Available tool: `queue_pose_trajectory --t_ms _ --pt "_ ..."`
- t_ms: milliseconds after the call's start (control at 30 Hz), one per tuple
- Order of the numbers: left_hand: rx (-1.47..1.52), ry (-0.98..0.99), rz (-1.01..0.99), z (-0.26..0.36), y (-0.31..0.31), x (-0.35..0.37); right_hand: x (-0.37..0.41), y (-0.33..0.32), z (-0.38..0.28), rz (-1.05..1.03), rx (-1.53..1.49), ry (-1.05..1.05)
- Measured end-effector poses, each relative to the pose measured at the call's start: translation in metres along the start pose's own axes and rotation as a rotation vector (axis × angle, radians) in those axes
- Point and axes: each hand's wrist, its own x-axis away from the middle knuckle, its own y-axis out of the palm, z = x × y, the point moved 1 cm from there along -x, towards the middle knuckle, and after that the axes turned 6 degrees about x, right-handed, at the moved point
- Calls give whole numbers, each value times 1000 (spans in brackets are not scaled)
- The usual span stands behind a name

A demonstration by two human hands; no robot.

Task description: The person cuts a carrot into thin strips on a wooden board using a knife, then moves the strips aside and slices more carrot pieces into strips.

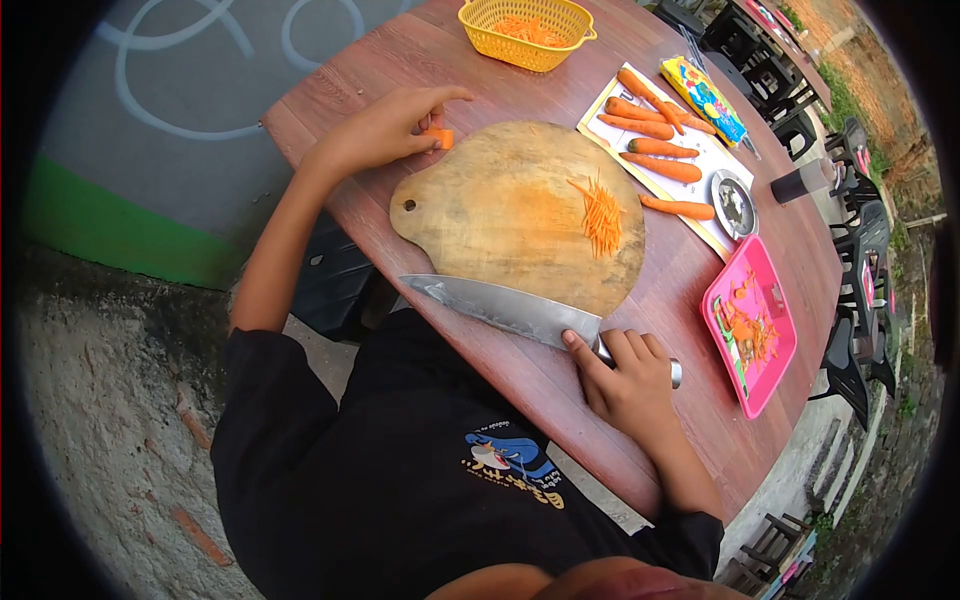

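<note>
My left hand (385, 130) is at the table's edge, left of the board, pinching a short piece of carrot (439, 139) with the index finger stretched out above it. In my right hand (632, 385) is the handle of a kitchen knife (500, 307). Its broad blade points left along the near edge of a round wooden cutting board (480, 205). A small heap of carrot shreds (602, 218) lies on the board's right part.
A yellow basket (512, 48) at the back holds more shreds. Several whole carrots (664, 147) lie on and beside a printed sheet (712, 160), near a metal dish (734, 204) and a colourful packet (703, 100). Peelings fill a pink tray (783, 338) at right. A dark cup (802, 180) stands beyond.
</note>
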Motion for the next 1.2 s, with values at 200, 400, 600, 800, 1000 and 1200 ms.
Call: queue_pose_trajectory --t_ms 200,400,600,800,1000,1200 --pt "167 -194 49 9 -14 0 0 0 0 7 -6 1" --pt "114 -95 150 3 -19 8 0 0 0 1 -7 0" --pt "-39 -218 46 12 -23 10 1 1 1 -9 -9 0" --pt "51 -58 164 7 -17 11 1 1 1 -6 -6 -2" --pt "82 1 63 19 -19 16 1 1 0 -5 -13 -2" --pt "-54 -129 63 -8 -11 22 0 0 0 -5 -10 1"
